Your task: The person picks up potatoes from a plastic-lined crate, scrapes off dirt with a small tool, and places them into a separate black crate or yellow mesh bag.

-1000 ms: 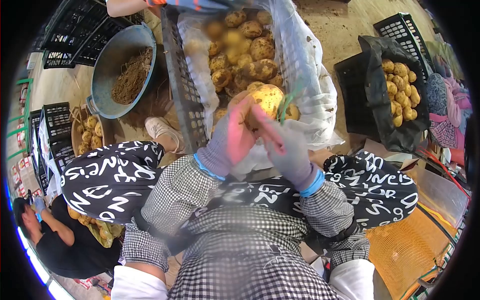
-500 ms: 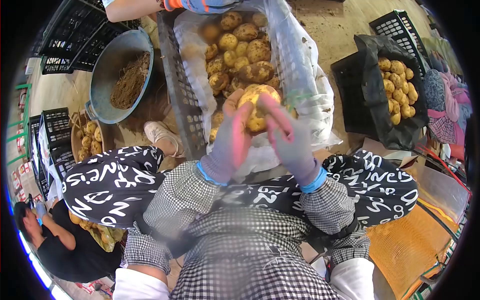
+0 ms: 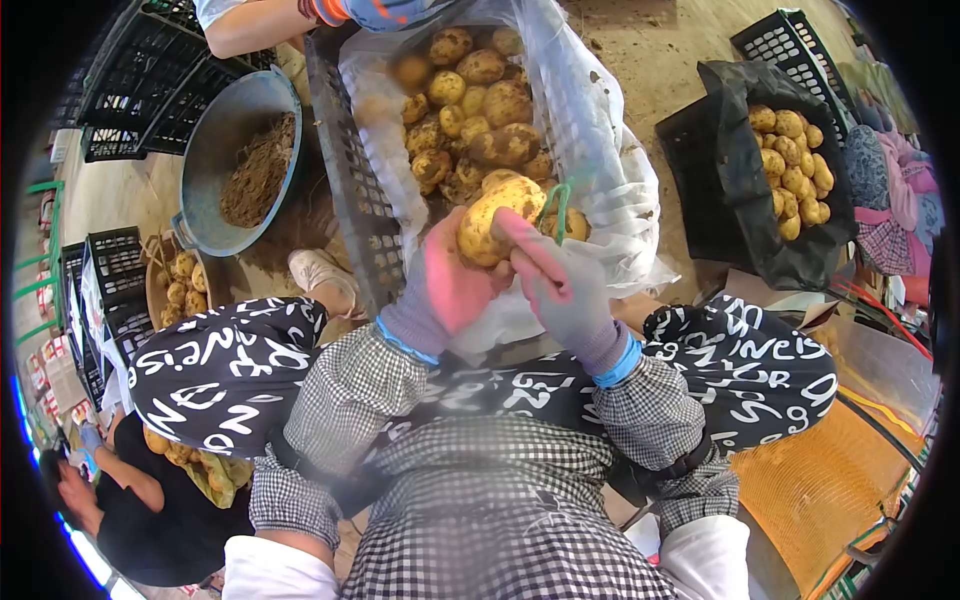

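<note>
A yellow potato (image 3: 492,222) with brown patches is held above the near end of a lined crate. My left hand (image 3: 452,278), in a grey and pink glove, is closed around its lower left side. On the other side my right hand (image 3: 565,290), gloved alike, has its fingers pressed against the potato's lower right. A thin green loop (image 3: 562,212) stands up just beyond the right fingers. Beneath and beyond lie several soil-covered potatoes (image 3: 503,145) in the black crate (image 3: 345,150), on a white plastic liner (image 3: 615,160).
Another person's blue-gloved hand (image 3: 390,12) is at the crate's far edge. A blue tub (image 3: 190,190) of soil stands left. To the right, a black-lined crate (image 3: 690,170) holds cleaner potatoes. An orange mesh sheet (image 3: 810,490) lies at lower right.
The potato has turned and shifted slightly left and down. My left hand has rolled to show its pink palm side, and my right fingers have moved left onto the potato.
</note>
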`<state>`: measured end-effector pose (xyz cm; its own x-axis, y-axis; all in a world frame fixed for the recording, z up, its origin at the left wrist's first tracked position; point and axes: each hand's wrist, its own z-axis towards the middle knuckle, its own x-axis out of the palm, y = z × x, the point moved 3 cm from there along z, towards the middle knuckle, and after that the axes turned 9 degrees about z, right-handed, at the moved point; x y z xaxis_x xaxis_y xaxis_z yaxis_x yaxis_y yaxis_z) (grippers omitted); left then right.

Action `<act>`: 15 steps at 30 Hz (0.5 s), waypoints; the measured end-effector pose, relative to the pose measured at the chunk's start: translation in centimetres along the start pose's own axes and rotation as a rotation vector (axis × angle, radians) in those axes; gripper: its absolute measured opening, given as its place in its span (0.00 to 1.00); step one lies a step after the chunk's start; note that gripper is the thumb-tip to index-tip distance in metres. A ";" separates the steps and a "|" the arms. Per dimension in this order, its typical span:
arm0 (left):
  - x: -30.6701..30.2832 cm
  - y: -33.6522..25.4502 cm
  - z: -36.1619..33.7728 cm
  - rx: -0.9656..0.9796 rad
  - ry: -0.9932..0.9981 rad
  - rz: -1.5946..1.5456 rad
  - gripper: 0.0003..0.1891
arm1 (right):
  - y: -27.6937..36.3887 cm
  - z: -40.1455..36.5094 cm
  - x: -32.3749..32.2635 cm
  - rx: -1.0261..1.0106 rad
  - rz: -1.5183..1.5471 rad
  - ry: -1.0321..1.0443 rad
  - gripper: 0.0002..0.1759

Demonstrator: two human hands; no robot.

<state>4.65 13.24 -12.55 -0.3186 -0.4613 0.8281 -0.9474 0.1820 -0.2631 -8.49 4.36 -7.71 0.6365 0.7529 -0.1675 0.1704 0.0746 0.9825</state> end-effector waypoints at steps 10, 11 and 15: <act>1.3 -0.5 -1.0 -0.008 -0.073 0.219 0.19 | 1.0 0.4 -0.4 -0.246 -0.369 0.164 0.21; 1.2 -0.7 -0.9 -0.004 -0.033 0.199 0.20 | 0.1 0.5 -0.7 -0.264 -0.141 -0.019 0.23; 4.3 -1.3 -1.9 0.266 0.005 0.458 0.26 | -2.6 1.6 -3.0 0.073 0.304 -0.263 0.28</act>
<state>4.55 12.66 -7.71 -0.7023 -0.3821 0.6006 -0.6858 0.1371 -0.7147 -9.66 0.85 -9.88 0.8349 0.5401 0.1058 -0.0086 -0.1794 0.9837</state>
